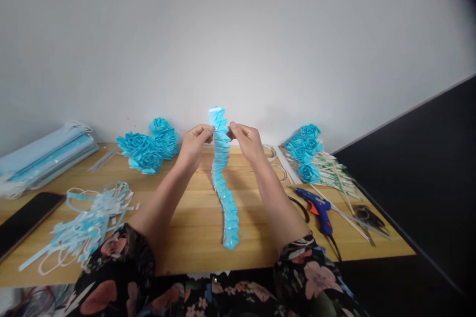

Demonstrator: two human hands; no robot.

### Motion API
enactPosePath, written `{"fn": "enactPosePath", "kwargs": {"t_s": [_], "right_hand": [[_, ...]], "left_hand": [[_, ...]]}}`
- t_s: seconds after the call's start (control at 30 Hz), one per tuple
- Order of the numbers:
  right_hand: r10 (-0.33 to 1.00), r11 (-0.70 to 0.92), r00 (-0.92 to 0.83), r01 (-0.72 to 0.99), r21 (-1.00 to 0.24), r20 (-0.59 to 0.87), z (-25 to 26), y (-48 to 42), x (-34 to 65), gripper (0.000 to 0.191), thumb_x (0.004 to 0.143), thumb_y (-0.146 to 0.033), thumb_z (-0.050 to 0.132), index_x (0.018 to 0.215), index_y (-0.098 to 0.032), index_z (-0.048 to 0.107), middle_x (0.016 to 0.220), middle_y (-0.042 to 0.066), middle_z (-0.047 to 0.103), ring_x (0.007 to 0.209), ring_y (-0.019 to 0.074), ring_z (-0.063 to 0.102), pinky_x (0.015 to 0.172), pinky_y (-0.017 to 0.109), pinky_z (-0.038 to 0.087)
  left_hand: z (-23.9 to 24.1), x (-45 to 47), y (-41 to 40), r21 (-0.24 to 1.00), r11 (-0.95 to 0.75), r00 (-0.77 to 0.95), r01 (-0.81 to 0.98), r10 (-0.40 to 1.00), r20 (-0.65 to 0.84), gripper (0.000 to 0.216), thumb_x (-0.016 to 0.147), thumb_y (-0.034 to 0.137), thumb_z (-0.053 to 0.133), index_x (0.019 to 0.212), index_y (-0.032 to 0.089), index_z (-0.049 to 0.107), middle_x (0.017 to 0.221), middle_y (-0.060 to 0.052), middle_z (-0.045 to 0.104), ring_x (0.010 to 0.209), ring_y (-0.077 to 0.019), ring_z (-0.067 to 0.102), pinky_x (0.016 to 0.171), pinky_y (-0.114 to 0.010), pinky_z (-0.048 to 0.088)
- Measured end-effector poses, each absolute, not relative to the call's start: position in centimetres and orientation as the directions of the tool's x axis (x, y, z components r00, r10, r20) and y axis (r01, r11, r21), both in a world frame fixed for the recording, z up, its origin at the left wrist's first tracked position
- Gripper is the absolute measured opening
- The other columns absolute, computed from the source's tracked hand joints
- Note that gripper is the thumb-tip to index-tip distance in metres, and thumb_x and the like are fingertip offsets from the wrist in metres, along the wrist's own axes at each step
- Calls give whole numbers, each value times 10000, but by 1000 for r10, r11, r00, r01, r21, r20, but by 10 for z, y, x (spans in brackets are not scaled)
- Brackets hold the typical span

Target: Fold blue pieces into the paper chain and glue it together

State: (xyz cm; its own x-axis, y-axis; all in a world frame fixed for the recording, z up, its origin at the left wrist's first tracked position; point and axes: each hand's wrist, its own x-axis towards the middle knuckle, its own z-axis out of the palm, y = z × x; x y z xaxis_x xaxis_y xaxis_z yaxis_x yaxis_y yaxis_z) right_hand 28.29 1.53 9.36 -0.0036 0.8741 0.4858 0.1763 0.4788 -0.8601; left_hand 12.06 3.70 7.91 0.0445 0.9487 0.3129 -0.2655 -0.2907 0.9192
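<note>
Centrally, a pleated blue strip (221,151) is held up over a wooden table (256,245).
At its left edge, the left hand (196,141) grips it between thumb and fingers; at its right, the fingers of the right hand (246,139) are drawn together, though I cannot tell if they pinch it. A glue gun (323,211) lies to its right. Light, even pinches should keep folds crisp.
</note>
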Motion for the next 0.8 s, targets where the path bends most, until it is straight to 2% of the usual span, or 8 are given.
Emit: {"fn": "enactPosePath", "kwargs": {"t_s": [0.07,0.2,0.43,0.63,0.8], "right_hand": [[879,476,-51,153,-866,475,94,15,282,468,902,-576,529,666,-183,623,674,11,607,700,146,577,720,278,476],[895,447,-102,219,-868,435,96,12,281,364,851,-510,612,700,-179,635,664,-9,583,672,127,537,683,256,440],[898,425,0,252,-869,439,97,14,283,334,811,-479,609,659,-183,588,620,-21,534,624,114,473,624,246,387],[891,430,42,248,-868,453,98,13,282,341,805,-484,618,650,-181,595,601,-22,525,609,114,466,607,249,380],[885,448,22,235,-862,466,96,14,283,459,873,-562,549,625,-176,582,632,5,578,657,132,532,681,263,427]], "left_hand": [[80,120,37,914,-292,27,-282,950,312,303,723,400,726,576,175,588,571,17,515,584,-100,451,619,-244,393],[81,121,38,908,-278,17,-312,954,298,318,708,398,742,569,175,563,569,23,497,585,-99,453,622,-243,398],[75,122,41,935,-245,126,-258,950,284,440,771,578,675,627,170,593,653,-4,554,633,-119,499,628,-259,421],[74,120,40,952,-246,157,-184,948,276,310,691,457,765,661,167,659,622,14,560,622,-110,483,644,-253,401],[75,120,40,934,-264,106,-239,950,295,282,683,426,767,652,167,661,611,15,562,621,-110,478,656,-256,405]]}}
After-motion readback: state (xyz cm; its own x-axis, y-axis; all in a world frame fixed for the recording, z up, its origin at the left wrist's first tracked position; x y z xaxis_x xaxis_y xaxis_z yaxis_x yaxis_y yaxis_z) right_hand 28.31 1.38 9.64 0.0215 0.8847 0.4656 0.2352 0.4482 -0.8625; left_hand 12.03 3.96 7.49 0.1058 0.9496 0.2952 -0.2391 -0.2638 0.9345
